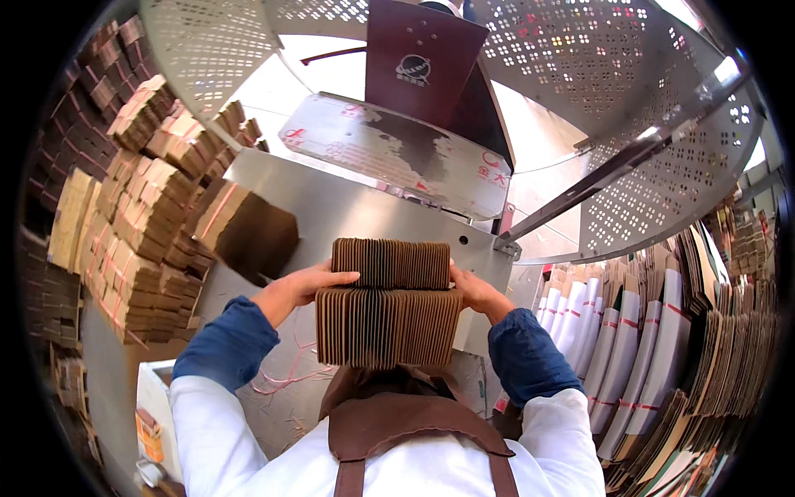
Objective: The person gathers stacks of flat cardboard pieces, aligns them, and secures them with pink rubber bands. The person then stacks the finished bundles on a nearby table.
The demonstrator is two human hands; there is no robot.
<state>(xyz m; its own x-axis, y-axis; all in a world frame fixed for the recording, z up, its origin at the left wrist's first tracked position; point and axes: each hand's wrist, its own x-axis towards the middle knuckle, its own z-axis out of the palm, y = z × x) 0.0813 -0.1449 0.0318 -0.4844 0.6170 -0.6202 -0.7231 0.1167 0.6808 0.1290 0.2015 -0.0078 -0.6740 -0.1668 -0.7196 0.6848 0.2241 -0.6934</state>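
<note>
My left hand (308, 282) and my right hand (478, 293) press in from both ends of a stack of brown cardboard pieces in front of my waist. The stack shows two rows of upright edges, a far row (391, 262) and a wider near row (387, 326) close to my apron. My left thumb lies along the seam between the rows, its other fingers hidden behind the cardboard. My right fingers are at the far row's right end, partly hidden. Beyond the stack is the bare metal table (348, 203) of a machine.
A maroon machine head (422, 66) and a pale panel (397, 153) stand behind the table, between perforated metal guards (662, 190). Tied cardboard bundles (149, 207) pile up at left, one bundle (247, 230) by the table. White and brown bundles (629, 348) line the right. Pink string (290, 369) lies below.
</note>
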